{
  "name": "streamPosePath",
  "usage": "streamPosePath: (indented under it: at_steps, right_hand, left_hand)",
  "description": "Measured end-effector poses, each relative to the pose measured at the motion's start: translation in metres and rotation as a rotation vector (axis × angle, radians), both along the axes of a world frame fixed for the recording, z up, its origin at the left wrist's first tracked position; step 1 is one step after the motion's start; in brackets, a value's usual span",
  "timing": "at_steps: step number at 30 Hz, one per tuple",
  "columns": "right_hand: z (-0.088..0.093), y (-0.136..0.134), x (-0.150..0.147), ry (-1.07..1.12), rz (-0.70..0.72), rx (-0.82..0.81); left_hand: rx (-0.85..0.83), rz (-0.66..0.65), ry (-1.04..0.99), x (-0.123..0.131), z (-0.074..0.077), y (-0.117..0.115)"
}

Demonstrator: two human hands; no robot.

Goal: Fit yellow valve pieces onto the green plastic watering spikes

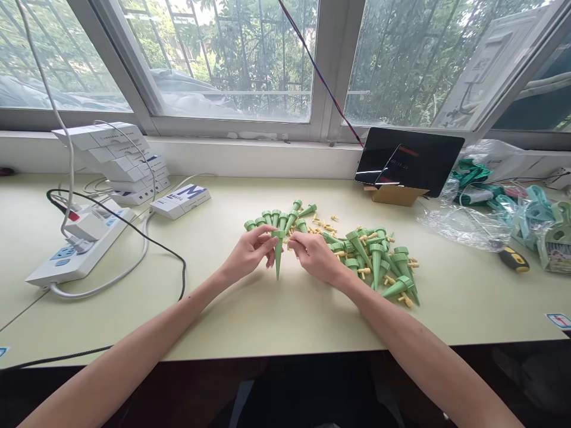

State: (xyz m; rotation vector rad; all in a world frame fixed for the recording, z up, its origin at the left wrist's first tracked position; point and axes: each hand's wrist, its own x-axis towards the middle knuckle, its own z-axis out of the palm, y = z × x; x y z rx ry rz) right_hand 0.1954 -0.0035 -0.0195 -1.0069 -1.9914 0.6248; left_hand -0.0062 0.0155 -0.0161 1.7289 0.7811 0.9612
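Observation:
My left hand (250, 254) is closed around the capped top of a green plastic plant watering spike (278, 258), its tip pointing down. Just to the right, my right hand (314, 254) is pinched on a small yellow valve (287, 244), mostly hidden by the fingers and close to the side of the spike's cap. Behind both hands lies a row of green spikes (282, 220). Several loose yellow valves (325, 223) lie near it. Right of my right hand is a heap of green spikes (377, 252), many with yellow valves among them.
A power strip (80, 252) with cables stands at the left, beside stacked white boxes (122, 157) and one single box (181, 201). A dark tablet (410, 160) leans on a cardboard stand at the back. Plastic bags (468, 226) and a yellow-black tool (514, 260) lie right.

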Motion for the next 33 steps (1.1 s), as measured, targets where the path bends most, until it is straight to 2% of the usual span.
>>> streamPosePath:
  at_steps: [15, 23, 33]
  right_hand:
    - [0.0010, -0.0016, -0.0018, 0.010, -0.002, 0.015]
    - [0.0032, -0.0031, -0.0012, 0.055, -0.004, 0.053]
    - [-0.0003, -0.0011, -0.0009, 0.005, 0.000, 0.036]
  left_hand:
    - [0.015, -0.001, -0.009, -0.0013, 0.0017, -0.0014]
    - [-0.053, -0.003, -0.026, -0.0003, 0.0063, -0.0054]
    - [-0.087, -0.031, -0.074, -0.0005, 0.0075, -0.0051]
